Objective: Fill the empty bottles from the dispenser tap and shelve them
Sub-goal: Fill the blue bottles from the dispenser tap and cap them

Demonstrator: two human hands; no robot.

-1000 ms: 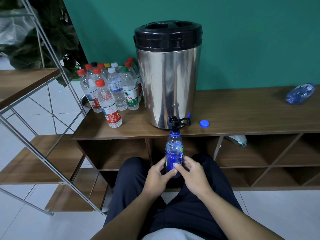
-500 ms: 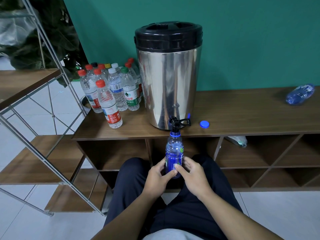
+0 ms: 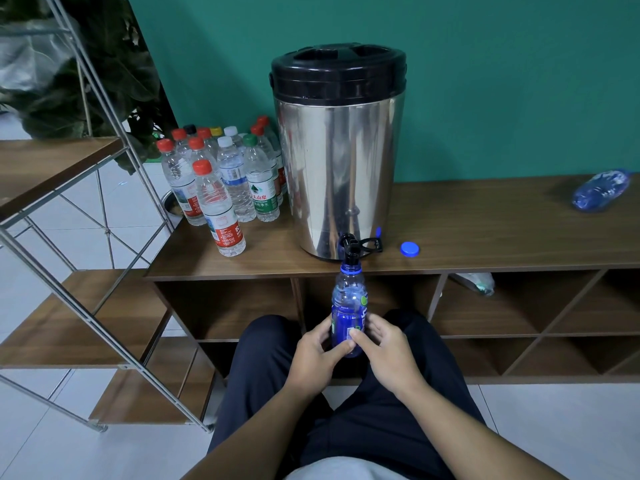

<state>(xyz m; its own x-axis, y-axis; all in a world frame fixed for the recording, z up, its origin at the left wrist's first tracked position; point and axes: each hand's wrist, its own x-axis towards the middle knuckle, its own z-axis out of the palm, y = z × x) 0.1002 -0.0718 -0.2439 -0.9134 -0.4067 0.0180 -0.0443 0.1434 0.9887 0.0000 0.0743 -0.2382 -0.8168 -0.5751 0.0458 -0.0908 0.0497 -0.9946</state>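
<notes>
Right now the filling step is under way: both hands grip one small blue-tinted plastic bottle (image 3: 348,313) upright, the left hand (image 3: 315,355) curled round its lower left side and the right hand (image 3: 388,355) round its lower right, thumbs meeting across the label. The bottle's open neck sits directly under the black tap (image 3: 351,249) of the tall stainless-steel dispenser with a black lid (image 3: 337,150), which stands on the brown wooden worktop (image 3: 485,223) straight beyond the hands. The tap's lever is swung out to the side, so water is probably running, though no stream shows; how full the bottle is I cannot tell through the blue plastic. Its round blue cap (image 3: 409,249) lies on the worktop beyond and to the right of the hands, so capping is yet to come. Further beyond and to the left of the hands, beside the dispenser, stands a cluster of clear capped water bottles with red, white, green and yellow caps (image 3: 225,181); these look filled, but they stand on the worktop, not in the shelves. Far off to the right lies a crumpled blue plastic bottle (image 3: 601,190) on its side, apparently still to be filled. The open wooden shelf compartments (image 3: 502,313) below the worktop hold almost nothing, apart from something pale in one of them, too unclear to name. By my reckoning, much of the filling and nearly all the shelving remain.
</notes>
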